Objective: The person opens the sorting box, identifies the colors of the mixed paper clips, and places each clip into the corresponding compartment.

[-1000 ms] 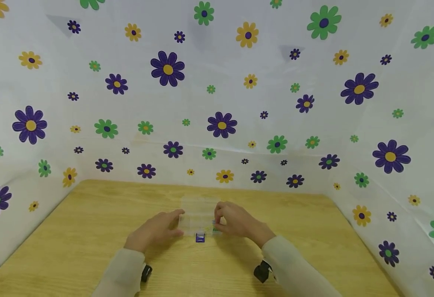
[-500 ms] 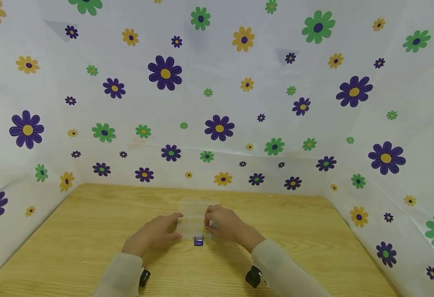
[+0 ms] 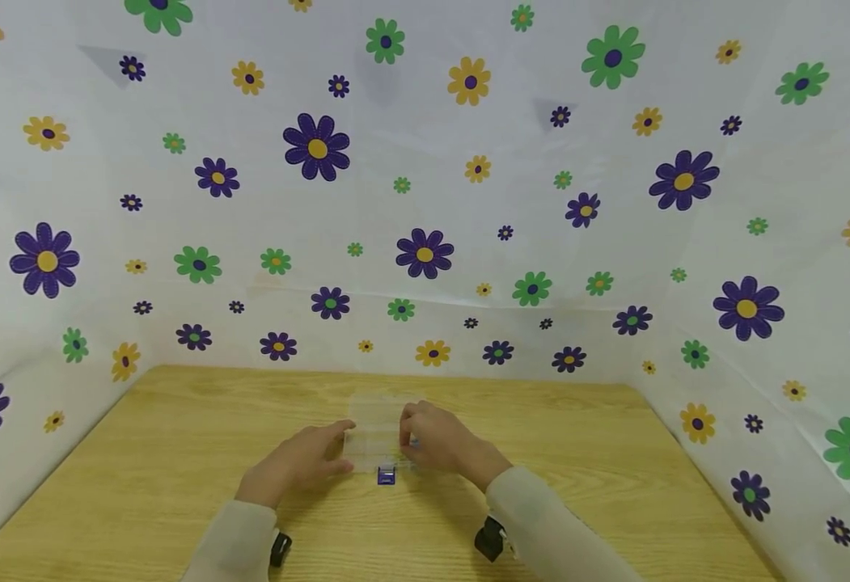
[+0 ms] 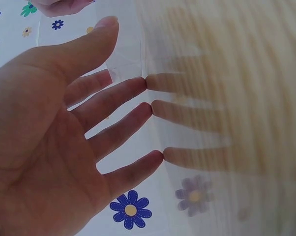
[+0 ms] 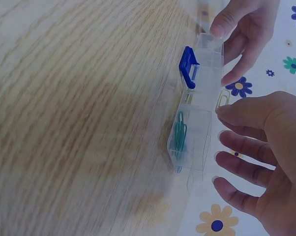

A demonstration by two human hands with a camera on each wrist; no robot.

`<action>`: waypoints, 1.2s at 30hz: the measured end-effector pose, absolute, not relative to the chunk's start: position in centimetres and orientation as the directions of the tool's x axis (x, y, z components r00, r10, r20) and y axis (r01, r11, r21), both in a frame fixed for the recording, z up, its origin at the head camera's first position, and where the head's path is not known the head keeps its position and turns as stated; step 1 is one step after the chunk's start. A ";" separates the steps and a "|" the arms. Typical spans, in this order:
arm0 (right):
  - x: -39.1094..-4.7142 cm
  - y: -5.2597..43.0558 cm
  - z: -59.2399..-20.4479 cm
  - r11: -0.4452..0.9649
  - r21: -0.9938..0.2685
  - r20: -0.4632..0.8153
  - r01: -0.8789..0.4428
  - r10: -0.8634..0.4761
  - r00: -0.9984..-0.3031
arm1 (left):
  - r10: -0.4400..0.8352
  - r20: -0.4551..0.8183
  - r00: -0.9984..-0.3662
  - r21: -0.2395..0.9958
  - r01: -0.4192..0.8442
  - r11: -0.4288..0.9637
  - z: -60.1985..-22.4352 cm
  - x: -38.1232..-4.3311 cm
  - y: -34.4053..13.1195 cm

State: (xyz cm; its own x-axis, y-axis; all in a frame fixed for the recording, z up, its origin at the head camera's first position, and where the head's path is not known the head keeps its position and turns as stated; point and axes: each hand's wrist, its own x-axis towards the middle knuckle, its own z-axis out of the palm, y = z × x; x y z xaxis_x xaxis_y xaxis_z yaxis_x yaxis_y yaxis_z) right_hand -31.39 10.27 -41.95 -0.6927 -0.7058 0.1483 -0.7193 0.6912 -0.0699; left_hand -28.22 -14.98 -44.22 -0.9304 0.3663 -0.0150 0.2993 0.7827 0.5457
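A clear plastic compartment box (image 3: 370, 440) lies on the table between both hands, with a blue latch (image 5: 187, 67) on its near side. My left hand (image 3: 297, 462) stays at the box's left side, thumb and fingers spread and mostly straight; its fingertips touch the tabletop in the left wrist view. My right hand (image 3: 442, 440) is over the box's right part, pinching a yellow paper clip (image 5: 223, 98) between thumb and index finger. Green paper clips (image 5: 180, 132) lie in an end compartment. Something yellowish (image 5: 188, 98) shows in the compartment beside them.
The wood-grain table (image 3: 177, 453) spreads around the box. A white flowered sheet (image 3: 366, 202) rises behind it and along both sides. A black wrist camera (image 3: 491, 539) sits under the right sleeve, another (image 3: 281, 549) under the left.
My right hand has moved left, from the box's right end toward its middle, covering the green clips from the head view. The left hand has kept its place beside the box.
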 end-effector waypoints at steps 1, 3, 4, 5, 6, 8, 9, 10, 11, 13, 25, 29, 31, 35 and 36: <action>-31.4 10.3 -41.9 0.694 -0.071 0.145 -0.717 -0.704 -0.696 | 0.367 -0.012 -0.930 0.545 0.302 0.782 -44.2 -28.2 -15.0; -31.4 10.3 -41.9 0.699 -0.072 0.136 -0.711 -0.700 -0.701 | 0.365 -0.012 -0.931 0.543 0.300 0.784 -44.2 -28.2 -15.0; -31.4 10.4 -41.9 0.700 -0.075 0.134 -0.711 -0.699 -0.702 | 0.363 -0.014 -0.932 0.544 0.298 0.785 -44.1 -28.2 -15.1; -31.4 10.4 -41.9 0.700 -0.076 0.133 -0.710 -0.698 -0.703 | 0.362 -0.016 -0.932 0.543 0.296 0.786 -44.1 -28.2 -15.1; -31.4 10.4 -42.0 0.701 -0.080 0.130 -0.709 -0.698 -0.705 | 0.360 -0.018 -0.933 0.543 0.293 0.787 -44.1 -28.2 -15.1; -31.4 10.3 -42.0 0.699 -0.090 0.127 -0.709 -0.698 -0.705 | 0.357 -0.023 -0.934 0.541 0.288 0.790 -44.0 -28.1 -15.2; -31.4 10.3 -42.1 0.699 -0.094 0.126 -0.709 -0.698 -0.705 | 0.358 -0.024 -0.933 0.539 0.290 0.791 -44.0 -28.1 -15.2; -31.4 10.3 -42.1 0.699 -0.096 0.126 -0.709 -0.698 -0.705 | 0.360 -0.021 -0.933 0.537 0.294 0.791 -44.1 -28.2 -15.2; -31.4 10.3 -42.1 0.698 -0.097 0.127 -0.710 -0.699 -0.704 | 0.359 -0.020 -0.933 0.533 0.294 0.793 -44.1 -28.2 -15.2; -31.4 10.2 -42.2 0.694 -0.099 0.129 -0.713 -0.702 -0.700 | 0.359 -0.017 -0.933 0.527 0.296 0.796 -44.0 -28.1 -15.3; -31.4 10.2 -42.4 0.704 -0.112 0.118 -0.701 -0.691 -0.713 | 0.358 -0.023 -0.933 0.533 0.292 0.794 -43.9 -28.1 -15.3; -31.2 10.9 -42.1 0.694 -0.149 0.143 -0.704 -0.689 -0.710 | 0.365 -0.018 -0.931 0.539 0.298 0.788 -44.0 -28.0 -15.2; -31.2 11.4 -42.0 0.689 -0.157 0.160 -0.708 -0.689 -0.707 | 0.360 -0.016 -0.933 0.539 0.296 0.789 -44.0 -28.0 -15.2; -31.3 12.3 -41.8 0.691 -0.171 0.174 -0.703 -0.681 -0.712 | 0.355 -0.022 -0.934 0.535 0.289 0.794 -43.9 -28.0 -15.2; -31.4 12.5 -41.8 0.693 -0.174 0.174 -0.700 -0.678 -0.714 | 0.356 -0.024 -0.934 0.534 0.289 0.795 -43.9 -28.0 -15.1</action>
